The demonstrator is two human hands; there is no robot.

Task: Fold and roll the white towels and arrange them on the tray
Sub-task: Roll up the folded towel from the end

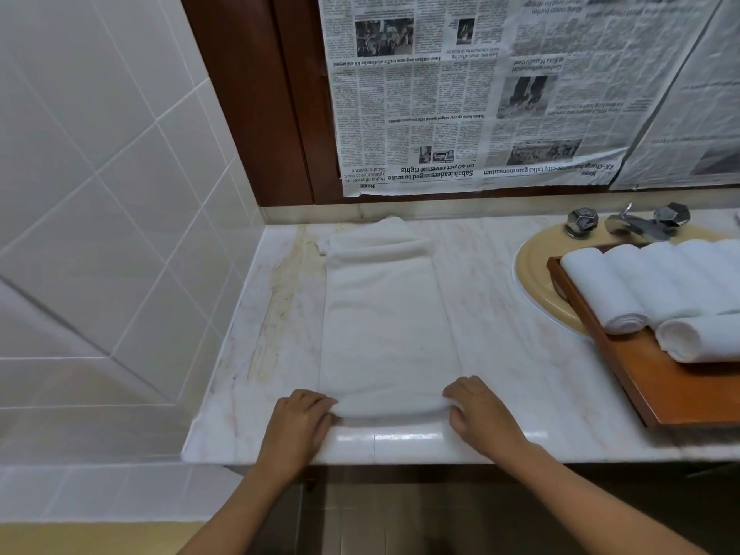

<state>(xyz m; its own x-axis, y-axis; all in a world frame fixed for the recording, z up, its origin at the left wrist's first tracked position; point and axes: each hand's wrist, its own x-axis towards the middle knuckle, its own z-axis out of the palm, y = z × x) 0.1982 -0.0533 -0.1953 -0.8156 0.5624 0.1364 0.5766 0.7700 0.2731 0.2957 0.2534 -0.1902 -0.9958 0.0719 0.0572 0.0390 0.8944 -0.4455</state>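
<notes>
Two hands hold the towel [384, 322]: our left hand [298, 414] and right hand [476, 406] each curl their fingers over one end of the short roll formed at its near edge. Ahead of the hands, the rest lies flat as a long folded strip on the counter [500, 314]. Right of our right hand, well apart, the tray [648, 398] carries rolled towels [624, 290] side by side.

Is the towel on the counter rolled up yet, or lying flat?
Mostly flat: the towel lies as a long folded strip, only its near end curled over, gripped by the left hand and right hand.
</notes>
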